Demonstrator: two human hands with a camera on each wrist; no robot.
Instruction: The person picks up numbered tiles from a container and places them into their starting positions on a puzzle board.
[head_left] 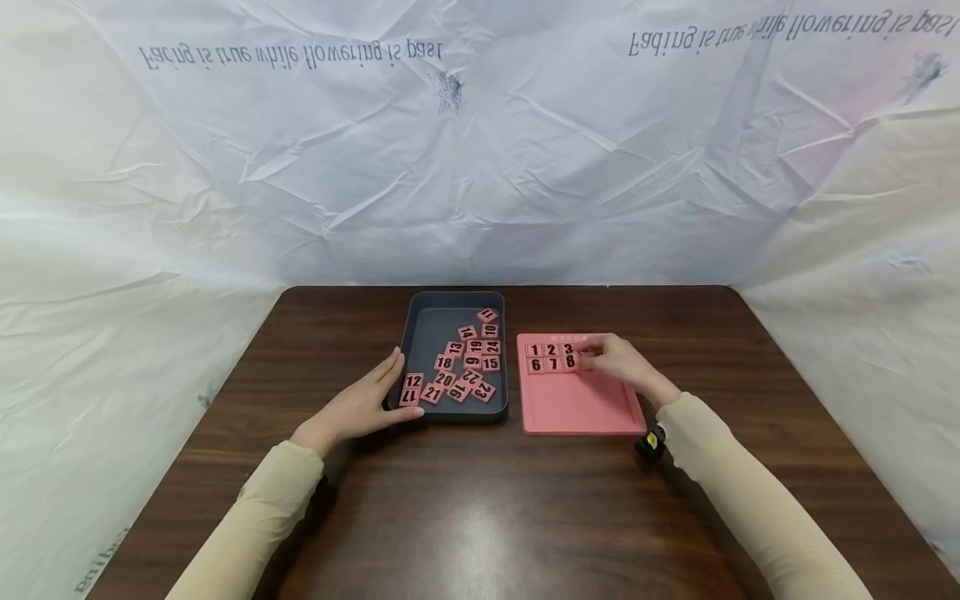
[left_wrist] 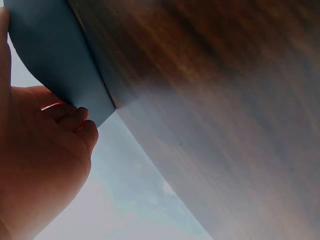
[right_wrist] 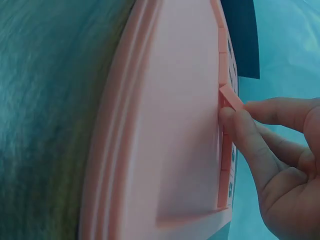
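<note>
My right hand [head_left: 615, 360] pinches a small pink number tile [right_wrist: 231, 97] marked 8 between thumb and fingertips. This tile tilts at the end of the second row on a pink square board [head_left: 581, 408], beside tile 7 [head_left: 553, 364] and below tile 3 [head_left: 567, 349]. Tiles 1, 2 and 6 lie flat there too; the right wrist view also shows a 5. At the near left corner of a dark grey tray [head_left: 457, 299], my left hand [head_left: 363, 404] holds the rim, thumb on the front edge and fingers along the left side.
Several loose pink number tiles [head_left: 444, 379] lie in the tray at mixed angles, some upside down. Tray and board stand side by side on a brown wooden table [head_left: 465, 500]. White printed sheeting [head_left: 480, 208] hangs behind and at both sides. A black band shows at the right wrist.
</note>
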